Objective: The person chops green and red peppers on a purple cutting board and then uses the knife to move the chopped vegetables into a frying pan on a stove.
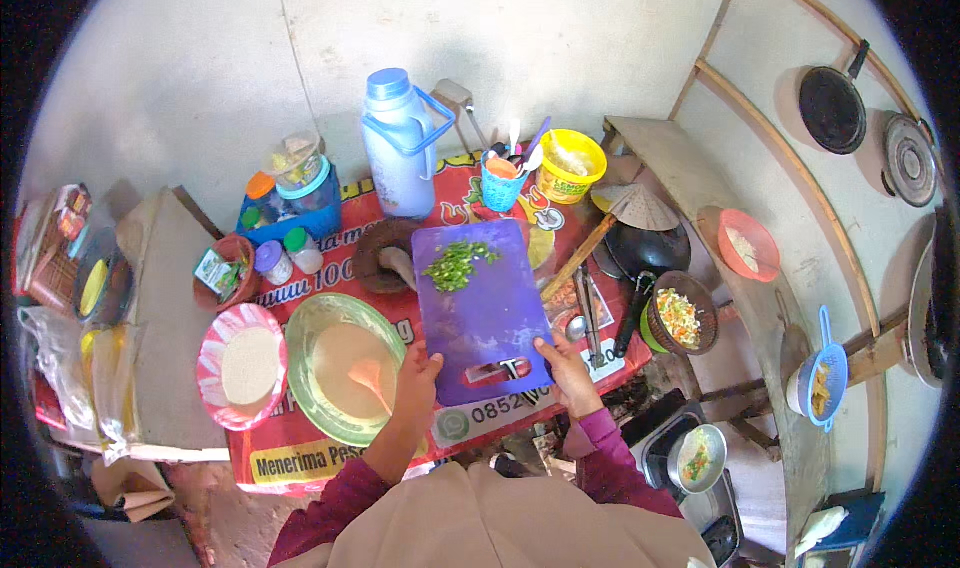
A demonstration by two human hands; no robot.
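My left hand (pixel 420 376) and my right hand (pixel 568 373) grip a purple plastic cutting board (pixel 487 328) by its near end, one at each side. The thumbs lie on its top face. A small pile of chopped green vegetable (pixel 456 265) rests on the board's far left part. Just left of my left hand stands a green basin (pixel 300 395) of pale batter with an orange spoon (pixel 367 376) in it. Beyond the board's left edge is a stone mortar (pixel 375 271) with its pestle (pixel 397 262), partly hidden by the board.
A pink-and-white bowl (pixel 279 343) of white powder is at left. Behind stand a blue thermos jug (pixel 401 155) and a yellow tub (pixel 568 181). To the right are a black wok (pixel 649 249), a basket of shredded vegetables (pixel 682 316) and a pan (pixel 697 459) on a stove.
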